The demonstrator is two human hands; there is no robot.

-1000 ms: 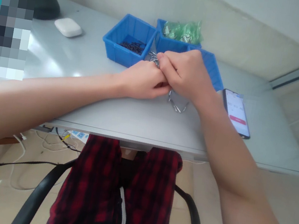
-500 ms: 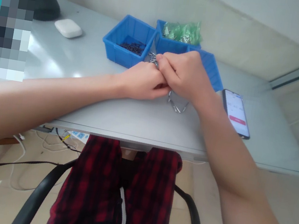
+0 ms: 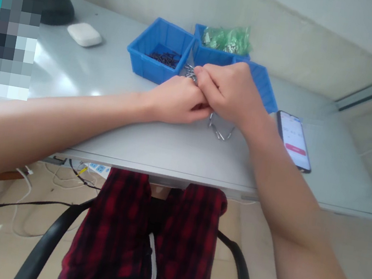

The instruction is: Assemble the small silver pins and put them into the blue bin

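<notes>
My left hand (image 3: 180, 100) and my right hand (image 3: 229, 92) meet over the grey desk, both closed, with the right fingers overlapping the left. What they hold, if anything, is hidden. Small silver metal pieces (image 3: 190, 72) show just beyond the fingers, and more silver pieces (image 3: 220, 135) lie in a curved line below my right hand. Behind my left hand stands a blue bin (image 3: 143, 66) with dark screws (image 3: 165, 58) inside. Another blue bin (image 3: 214, 58) holds green plastic bags (image 3: 227, 40). A third blue bin (image 3: 264, 88) is partly covered by my right hand.
A phone (image 3: 294, 141) with a lit screen lies right of my right forearm. At the left sit a white case (image 3: 84, 34) and a dark object, partly pixelated. The desk's front edge (image 3: 166, 173) runs above my lap; cables hang below it.
</notes>
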